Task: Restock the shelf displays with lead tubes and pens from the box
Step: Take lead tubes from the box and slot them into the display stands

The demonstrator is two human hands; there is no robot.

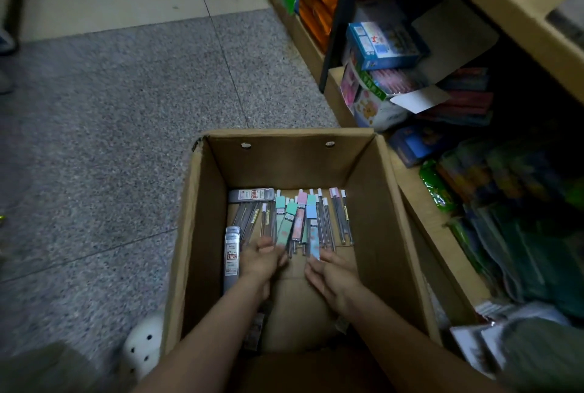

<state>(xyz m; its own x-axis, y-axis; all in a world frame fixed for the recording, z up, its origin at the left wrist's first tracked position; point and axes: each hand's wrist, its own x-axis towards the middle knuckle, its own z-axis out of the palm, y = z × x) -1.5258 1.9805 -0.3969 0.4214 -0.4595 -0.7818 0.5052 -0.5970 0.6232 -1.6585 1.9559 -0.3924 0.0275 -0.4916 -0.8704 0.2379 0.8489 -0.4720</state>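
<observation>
An open cardboard box stands on the floor in front of me. On its bottom lie several lead tubes: pastel green, pink and blue ones in the middle, clear thin ones to the right, and grey packs at the left wall. Both my hands reach down inside. My left hand touches the near ends of the pastel tubes; it is blurred. My right hand lies beside it with fingers straight, its fingertips at the end of a blue tube.
A low shelf on the right holds coloured boxes, packets and stacked booklets in shadow. A cardboard shelf edge juts out at the upper right. Grey speckled floor spreads to the left. A white perforated shoe is beside the box.
</observation>
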